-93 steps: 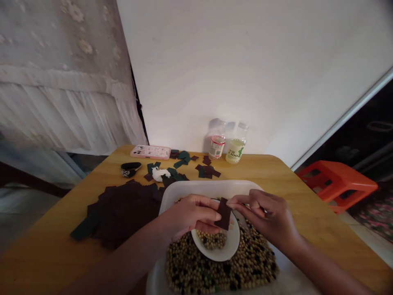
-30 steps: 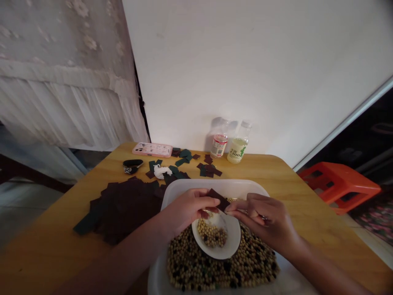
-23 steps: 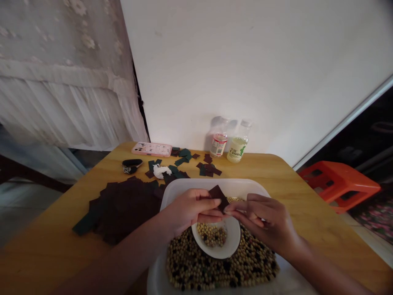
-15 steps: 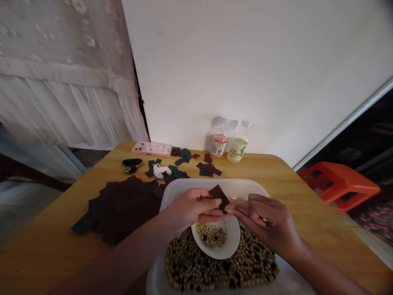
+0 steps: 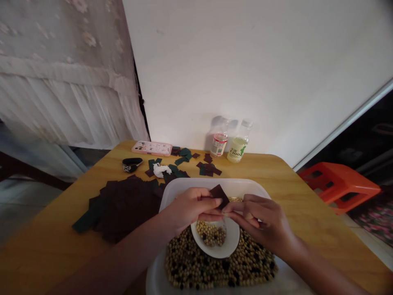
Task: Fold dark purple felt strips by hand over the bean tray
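Observation:
A small dark brown piece [image 5: 219,196] is held between the thumb and fingers of my left hand [image 5: 196,207], above a white bowl [image 5: 231,245]. My right hand [image 5: 260,217] is closed in a pinch at the piece's lower edge, its fingertips meeting those of my left hand; what it pinches is too small to make out. Pale beads [image 5: 211,234] lie inside the bowl. The bowl rests on many tan and black beads [image 5: 196,270] in a white plastic tub [image 5: 156,266].
A heap of dark pieces [image 5: 125,205] lies left of the tub. Behind are a pink phone [image 5: 152,148], a black key holder [image 5: 132,164], white crumpled material [image 5: 161,170] and two bottles [image 5: 218,143] [image 5: 238,147]. An orange stool [image 5: 344,182] stands right of the wooden table [image 5: 307,196].
My right hand has shifted slightly left, bringing its fingertips closer to my left hand's. My left hand still holds the dark piece in nearly the same place.

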A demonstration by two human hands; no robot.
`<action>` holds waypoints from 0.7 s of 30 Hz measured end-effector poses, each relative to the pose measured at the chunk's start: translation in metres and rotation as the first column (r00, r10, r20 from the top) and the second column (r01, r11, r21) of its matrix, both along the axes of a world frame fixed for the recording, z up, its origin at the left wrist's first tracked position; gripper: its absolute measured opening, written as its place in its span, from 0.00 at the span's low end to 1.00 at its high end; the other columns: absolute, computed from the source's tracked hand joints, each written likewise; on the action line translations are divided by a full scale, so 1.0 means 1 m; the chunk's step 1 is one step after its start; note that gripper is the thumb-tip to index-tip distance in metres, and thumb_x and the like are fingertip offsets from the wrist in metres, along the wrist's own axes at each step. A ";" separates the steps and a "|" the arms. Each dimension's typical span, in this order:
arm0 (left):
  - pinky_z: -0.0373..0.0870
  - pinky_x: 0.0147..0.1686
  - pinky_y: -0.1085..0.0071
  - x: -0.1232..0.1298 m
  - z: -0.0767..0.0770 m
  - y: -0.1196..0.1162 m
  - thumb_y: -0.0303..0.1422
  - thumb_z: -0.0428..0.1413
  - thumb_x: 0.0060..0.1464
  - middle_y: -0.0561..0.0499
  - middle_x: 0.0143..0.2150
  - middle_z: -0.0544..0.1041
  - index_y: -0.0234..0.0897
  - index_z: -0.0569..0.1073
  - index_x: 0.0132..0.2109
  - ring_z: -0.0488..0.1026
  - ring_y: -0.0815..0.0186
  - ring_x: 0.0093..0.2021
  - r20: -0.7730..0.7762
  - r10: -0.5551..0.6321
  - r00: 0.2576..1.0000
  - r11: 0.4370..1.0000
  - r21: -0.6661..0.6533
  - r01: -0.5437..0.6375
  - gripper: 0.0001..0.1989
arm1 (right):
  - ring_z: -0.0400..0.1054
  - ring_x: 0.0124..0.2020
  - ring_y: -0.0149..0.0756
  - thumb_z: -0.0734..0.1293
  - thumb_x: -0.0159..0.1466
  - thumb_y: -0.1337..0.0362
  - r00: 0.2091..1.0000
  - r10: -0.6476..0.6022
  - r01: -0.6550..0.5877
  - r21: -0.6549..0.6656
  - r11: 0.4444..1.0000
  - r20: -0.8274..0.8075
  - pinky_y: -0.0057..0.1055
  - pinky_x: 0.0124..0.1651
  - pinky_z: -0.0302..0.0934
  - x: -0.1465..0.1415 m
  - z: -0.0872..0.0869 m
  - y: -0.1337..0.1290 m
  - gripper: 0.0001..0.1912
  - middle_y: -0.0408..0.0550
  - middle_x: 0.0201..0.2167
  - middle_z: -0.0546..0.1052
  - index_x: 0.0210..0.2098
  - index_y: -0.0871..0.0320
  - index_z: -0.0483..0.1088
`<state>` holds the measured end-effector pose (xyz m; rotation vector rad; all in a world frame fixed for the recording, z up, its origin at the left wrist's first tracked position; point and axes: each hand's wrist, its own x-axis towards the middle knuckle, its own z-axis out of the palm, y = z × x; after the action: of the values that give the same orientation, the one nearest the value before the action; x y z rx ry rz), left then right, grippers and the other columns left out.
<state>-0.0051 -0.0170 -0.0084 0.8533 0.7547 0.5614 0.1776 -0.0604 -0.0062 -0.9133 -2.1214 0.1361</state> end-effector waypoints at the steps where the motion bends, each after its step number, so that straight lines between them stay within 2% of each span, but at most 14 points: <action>1: 0.69 0.40 0.69 0.000 0.000 0.000 0.33 0.62 0.40 0.51 0.26 0.77 0.32 0.71 0.27 0.75 0.70 0.30 -0.003 -0.002 1.000 1.000 0.006 0.002 0.09 | 0.60 0.17 0.27 0.65 0.58 0.72 1.000 -0.001 0.001 0.004 1.000 0.004 0.26 0.19 0.54 0.000 0.000 0.000 0.12 0.40 0.17 0.71 0.21 0.55 0.60; 6: 0.69 0.40 0.71 -0.002 -0.002 0.002 0.33 0.60 0.44 0.48 0.31 0.78 0.32 0.73 0.32 0.75 0.69 0.34 -0.010 -0.009 1.000 0.999 0.052 0.010 0.08 | 0.70 0.25 0.31 0.65 0.57 0.73 0.991 -0.051 0.044 -0.054 0.998 -0.126 0.25 0.22 0.59 0.003 0.000 0.001 0.21 0.42 0.21 0.73 0.17 0.56 0.49; 12: 0.70 0.37 0.72 -0.002 0.000 0.002 0.32 0.60 0.44 0.51 0.28 0.77 0.33 0.72 0.35 0.74 0.71 0.29 -0.013 -0.002 1.000 0.999 0.043 0.003 0.10 | 0.65 0.21 0.28 0.65 0.56 0.73 0.997 0.015 -0.021 -0.073 0.997 -0.077 0.26 0.22 0.58 0.003 -0.001 0.003 0.19 0.44 0.28 0.77 0.18 0.55 0.51; 15: 0.70 0.37 0.70 0.000 0.003 0.001 0.33 0.60 0.43 0.50 0.28 0.76 0.33 0.71 0.35 0.74 0.70 0.29 -0.050 -0.005 0.999 0.999 0.046 0.008 0.11 | 0.68 0.25 0.29 0.66 0.56 0.73 0.992 0.061 -0.075 -0.126 0.989 -0.110 0.27 0.25 0.60 0.000 -0.002 0.002 0.18 0.44 0.28 0.77 0.19 0.55 0.52; 18: 0.71 0.37 0.70 0.001 0.002 0.000 0.33 0.60 0.42 0.52 0.26 0.76 0.33 0.71 0.31 0.74 0.70 0.28 -0.060 -0.027 0.998 0.997 0.068 0.031 0.09 | 0.70 0.29 0.32 0.67 0.56 0.70 0.987 0.049 -0.074 -0.166 0.983 -0.151 0.29 0.28 0.62 -0.001 -0.003 0.000 0.16 0.44 0.29 0.76 0.21 0.54 0.53; 21: 0.71 0.36 0.69 0.000 -0.001 0.000 0.33 0.61 0.42 0.53 0.25 0.75 0.33 0.71 0.31 0.74 0.70 0.28 -0.044 -0.045 0.998 0.994 0.094 0.049 0.09 | 0.70 0.27 0.32 0.67 0.56 0.68 0.990 0.015 -0.044 -0.206 0.978 -0.144 0.28 0.26 0.62 -0.001 -0.004 -0.001 0.14 0.44 0.29 0.76 0.25 0.54 0.55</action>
<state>-0.0049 -0.0167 -0.0094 0.9708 0.7490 0.5419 0.1767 -0.0617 -0.0100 -0.9635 -2.0152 0.4341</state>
